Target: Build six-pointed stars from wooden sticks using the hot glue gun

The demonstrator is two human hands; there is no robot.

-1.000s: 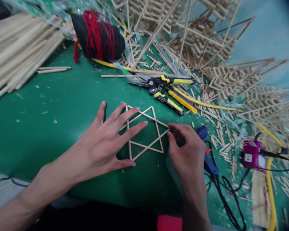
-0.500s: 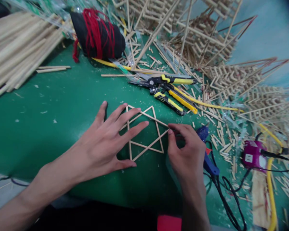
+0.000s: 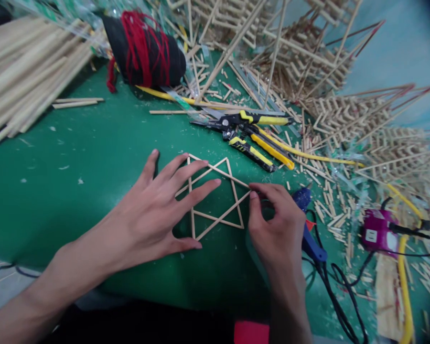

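Observation:
A six-pointed star of thin wooden sticks [image 3: 219, 220] lies flat on the green tabletop [image 3: 103, 157], made of two overlapping triangles. Over its left side my left hand [image 3: 165, 196] is spread, fingers apart, with fingertips at the upper left corner and the thumb by the lower left one. The star's left point is partly hidden beneath it. My right hand [image 3: 277, 215] pinches the right-hand corner of the star between thumb and forefinger. Just right of that hand lies a blue glue gun [image 3: 313, 243], partly covered by it.
Behind the star lie yellow-and-black cutting pliers [image 3: 243, 126] and a yellow-handled knife [image 3: 274, 150]. A black cone wound with red yarn [image 3: 146, 52] lies beyond, near a bundle of sticks [image 3: 25, 71]. Stick frameworks [image 3: 347, 114], scraps, a purple box [image 3: 380, 231] and cables crowd the right.
Almost nothing differs. Both hands keep their places on the star, and the view has shifted very slightly.

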